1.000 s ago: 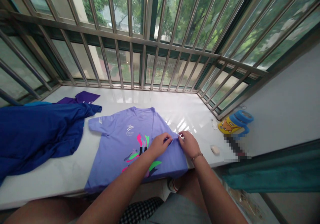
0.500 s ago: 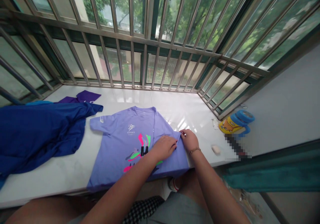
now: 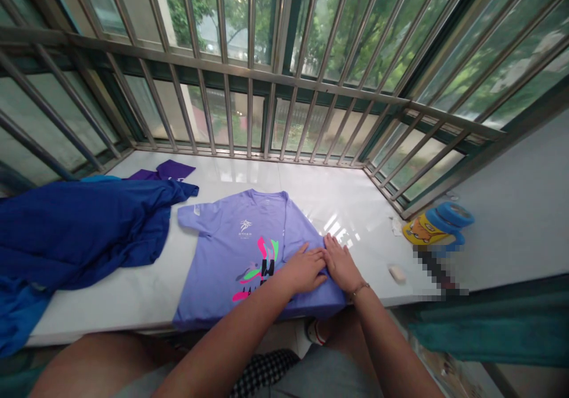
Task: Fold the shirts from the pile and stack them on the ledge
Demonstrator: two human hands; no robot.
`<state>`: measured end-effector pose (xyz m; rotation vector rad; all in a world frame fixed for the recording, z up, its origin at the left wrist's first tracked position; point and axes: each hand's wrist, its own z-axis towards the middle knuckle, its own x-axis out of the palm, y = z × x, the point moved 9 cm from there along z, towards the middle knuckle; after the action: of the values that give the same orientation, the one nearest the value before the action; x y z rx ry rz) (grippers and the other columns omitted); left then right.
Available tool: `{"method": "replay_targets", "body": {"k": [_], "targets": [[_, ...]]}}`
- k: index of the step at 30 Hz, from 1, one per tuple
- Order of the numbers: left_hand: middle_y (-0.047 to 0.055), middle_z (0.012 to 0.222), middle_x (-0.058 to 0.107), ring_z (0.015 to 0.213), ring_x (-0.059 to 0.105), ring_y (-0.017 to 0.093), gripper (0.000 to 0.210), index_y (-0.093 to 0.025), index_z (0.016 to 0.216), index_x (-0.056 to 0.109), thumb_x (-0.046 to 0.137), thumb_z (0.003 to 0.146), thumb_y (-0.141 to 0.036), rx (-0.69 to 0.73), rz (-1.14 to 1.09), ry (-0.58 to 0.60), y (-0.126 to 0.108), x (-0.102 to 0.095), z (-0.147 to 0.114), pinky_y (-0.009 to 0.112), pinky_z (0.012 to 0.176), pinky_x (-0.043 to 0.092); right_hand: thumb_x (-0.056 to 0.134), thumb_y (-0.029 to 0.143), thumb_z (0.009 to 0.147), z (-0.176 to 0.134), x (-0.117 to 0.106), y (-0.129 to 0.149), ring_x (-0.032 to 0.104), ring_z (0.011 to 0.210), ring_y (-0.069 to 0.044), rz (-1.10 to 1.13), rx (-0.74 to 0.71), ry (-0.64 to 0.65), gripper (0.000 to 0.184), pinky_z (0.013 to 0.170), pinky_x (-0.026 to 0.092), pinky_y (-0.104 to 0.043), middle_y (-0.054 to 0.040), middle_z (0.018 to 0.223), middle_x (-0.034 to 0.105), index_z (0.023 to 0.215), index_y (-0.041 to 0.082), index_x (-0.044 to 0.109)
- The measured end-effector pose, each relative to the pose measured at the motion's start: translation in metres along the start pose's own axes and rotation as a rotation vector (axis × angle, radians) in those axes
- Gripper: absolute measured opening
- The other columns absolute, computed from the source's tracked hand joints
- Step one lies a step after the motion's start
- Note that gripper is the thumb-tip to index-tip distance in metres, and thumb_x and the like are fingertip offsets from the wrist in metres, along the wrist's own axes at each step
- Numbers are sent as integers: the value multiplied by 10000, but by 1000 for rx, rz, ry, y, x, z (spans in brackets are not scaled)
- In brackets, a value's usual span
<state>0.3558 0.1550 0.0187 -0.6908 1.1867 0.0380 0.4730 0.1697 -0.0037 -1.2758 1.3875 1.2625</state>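
A lavender T-shirt lies front up on the white ledge, its lower edge reaching the ledge's front. Its left-hand sleeve is spread out, while the right side is folded inward. My left hand rests on the folded part with its fingers stretched out. Close beside it, my right hand lies flat at the shirt's right edge, the fingers of both hands touching or nearly so. Part of the colourful print is hidden behind my left forearm.
A heap of dark blue clothing lies on the left, with a purple cloth behind it. On the right are a yellow and blue bottle and a small pale block. Metal window bars enclose the ledge.
My right hand has gone from pinching the shirt's right edge to lying flat on it. My left hand's fingers have spread beside it. The camera view has shifted slightly left.
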Motion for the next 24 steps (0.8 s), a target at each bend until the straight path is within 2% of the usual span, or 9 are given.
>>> {"method": "replay_targets", "body": {"k": [5, 7, 9, 11, 14, 16, 17, 21, 24], "targets": [[229, 1756, 354, 1649, 302, 393, 743, -125, 1637, 461, 577, 1061, -579, -86, 17, -4, -18, 6, -47, 638, 1335, 252, 279, 455, 1152, 1, -1, -24, 186, 1683, -332, -206, 162, 15, 671, 1303, 243, -664, -147, 1808, 214, 1746, 141, 286], [202, 1677, 502, 1587, 428, 379, 617, -154, 1539, 585, 591, 1062, -545, -45, -47, -13, -28, -1, -72, 602, 1310, 328, 281, 459, 1149, 0, -8, -21, 211, 1673, -354, -247, 203, 15, 669, 1293, 237, -693, -156, 1798, 246, 1726, 125, 340], [135, 1477, 705, 1428, 611, 299, 409, -209, 1385, 704, 538, 1096, -446, -60, -143, -105, -20, -26, -99, 493, 1240, 449, 269, 437, 1146, -1, -22, -10, 218, 1667, -375, -265, 231, -48, 667, 1288, 222, -716, -175, 1787, 270, 1703, 88, 379], [100, 1255, 801, 1222, 717, 241, 354, -232, 1255, 756, 460, 1115, -366, -231, -182, -292, 16, -70, -132, 397, 1113, 541, 250, 414, 1142, -3, -39, 14, 198, 1671, -382, -250, 217, -168, 673, 1293, 210, -714, -194, 1782, 275, 1699, 56, 374], [133, 1129, 810, 1045, 751, 272, 361, -206, 1180, 755, 445, 1086, -367, -735, -52, -541, 106, -143, -204, 403, 977, 574, 272, 430, 1141, -5, -45, 72, 170, 1682, -362, -178, 82, -258, 675, 1320, 196, -661, -189, 1785, 273, 1705, 73, 367], [171, 1039, 814, 959, 766, 331, 412, -162, 1185, 739, 475, 1064, -454, -1139, 46, -570, 164, -177, -259, 433, 871, 577, 327, 458, 1137, -6, -34, 115, 171, 1685, -346, -123, -31, -210, 675, 1332, 190, -634, -167, 1795, 254, 1714, 110, 364], [205, 1011, 811, 976, 767, 372, 480, -140, 1145, 748, 470, 1057, -521, -1257, 85, -535, 187, -189, -278, 451, 852, 570, 356, 469, 1133, -7, -26, 134, 175, 1685, -340, -98, -73, -175, 680, 1335, 189, -629, -158, 1799, 238, 1720, 124, 355], [283, 1026, 800, 1026, 761, 446, 710, -148, 917, 774, 404, 1009, -747, -1356, 132, -421, 245, -216, -299, 466, 822, 558, 431, 471, 1120, -18, 6, 186, 165, 1688, -336, -15, -158, -60, 706, 1338, 188, -630, -136, 1811, 178, 1743, 160, 312], [287, 1125, 792, 1072, 758, 437, 597, -144, 1002, 769, 544, 973, -696, -1343, 138, -468, 263, -229, -289, 447, 830, 564, 422, 469, 1125, -27, 21, 200, 144, 1693, -328, 21, -176, -4, 702, 1348, 148, -633, -108, 1810, 171, 1748, 171, 301]]}}
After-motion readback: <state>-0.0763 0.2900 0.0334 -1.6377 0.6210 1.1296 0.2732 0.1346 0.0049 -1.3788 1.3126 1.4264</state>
